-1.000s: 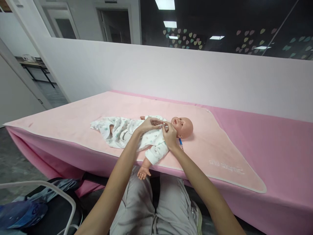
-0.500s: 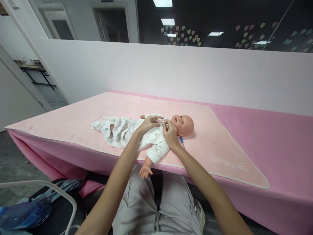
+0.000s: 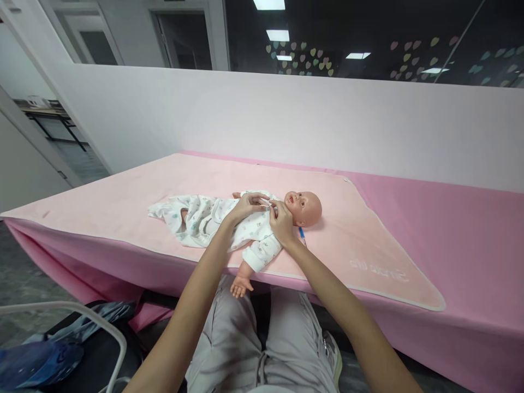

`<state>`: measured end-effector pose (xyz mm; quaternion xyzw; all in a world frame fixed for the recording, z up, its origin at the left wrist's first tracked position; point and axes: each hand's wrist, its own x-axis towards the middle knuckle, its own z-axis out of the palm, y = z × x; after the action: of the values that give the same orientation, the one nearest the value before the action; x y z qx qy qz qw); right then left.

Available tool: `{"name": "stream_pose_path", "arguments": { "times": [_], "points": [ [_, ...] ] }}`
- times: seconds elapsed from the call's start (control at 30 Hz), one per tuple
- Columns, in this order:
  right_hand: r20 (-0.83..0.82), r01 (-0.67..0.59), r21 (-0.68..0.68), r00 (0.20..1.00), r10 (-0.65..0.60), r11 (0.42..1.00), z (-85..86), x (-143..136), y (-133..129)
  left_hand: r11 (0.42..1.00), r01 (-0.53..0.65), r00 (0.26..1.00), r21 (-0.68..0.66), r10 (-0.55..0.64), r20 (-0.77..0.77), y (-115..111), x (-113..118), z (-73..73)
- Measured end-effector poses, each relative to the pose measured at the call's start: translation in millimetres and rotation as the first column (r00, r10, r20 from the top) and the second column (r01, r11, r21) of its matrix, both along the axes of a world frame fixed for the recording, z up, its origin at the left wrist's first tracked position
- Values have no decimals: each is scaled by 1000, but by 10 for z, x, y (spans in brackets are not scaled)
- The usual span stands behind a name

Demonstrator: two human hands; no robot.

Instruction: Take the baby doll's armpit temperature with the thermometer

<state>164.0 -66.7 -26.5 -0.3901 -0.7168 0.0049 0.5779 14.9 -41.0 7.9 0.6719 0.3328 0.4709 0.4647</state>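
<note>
A baby doll (image 3: 308, 208) lies on its back on a pale pink mat (image 3: 376, 240), head to the right. It wears a white printed baby outfit (image 3: 256, 226), loose and bunched around the legs. Both my hands meet at the chest just below the doll's chin. My left hand (image 3: 250, 204) is bent over the cloth, its fingertips pinching the front of the outfit. Close beside it, my right hand (image 3: 281, 221) pinches a bit of white fabric or tie near the collar; the exact piece is too small to make out. One doll arm hangs over the mat's front edge.
A blue-tipped slim object (image 3: 302, 233) rests by the doll's head. Pink cloth (image 3: 470, 234) covers the table, which meets a white wall (image 3: 327, 125) behind. At lower left stands a chair with a pale curved frame (image 3: 117, 333) and a blue item (image 3: 41, 363).
The whole view has shifted slightly, so everything sits a little further left. My hands stay pinched at the doll's collar, with barely any finger movement.
</note>
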Motion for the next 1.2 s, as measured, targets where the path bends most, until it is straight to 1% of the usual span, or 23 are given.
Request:
{"name": "stream_pose_path", "arguments": {
  "times": [0.23, 0.37, 0.47, 0.6, 0.73, 0.83, 0.97, 1.2],
  "points": [
    [-2, 6, 5, 1000, -6, 1000, -10, -2, 11, 999, 11, 1000, 36, -11, 13, -42, 17, 24],
    [-4, 7, 0, 1000, -7, 1000, 7, -2, -5, 997, 9, 999, 82, -6, -37, -67, 25, 48],
    [-8, 4, -7, 1000, -4, 1000, 17, -3, -16, 995, 30, 998, 90, -25, -57, -62, 24, 44],
    [-19, 2, -15, 1000, -2, 1000, 13, -6, -19, 995, 15, 998, 99, -8, -69, -44, 19, 29],
    [13, 5, -6, 1000, -4, 1000, 16, -6, -28, 997, -10, 998, 81, 16, -68, -34, 20, 20],
    [57, 8, 21, 998, -9, 1000, 33, -6, -47, 998, -9, 999, 67, 12, -41, -24, 25, 10],
    [76, 10, 36, 997, -13, 999, 51, -7, -68, 999, -4, 1000, 49, 5, -13, -16, 33, 5],
    [94, -1, -12, 996, 2, 1000, 53, 0, -86, 1000, 2, 1000, 31, -1, -6, -37, 45, 24]
  ]
}}
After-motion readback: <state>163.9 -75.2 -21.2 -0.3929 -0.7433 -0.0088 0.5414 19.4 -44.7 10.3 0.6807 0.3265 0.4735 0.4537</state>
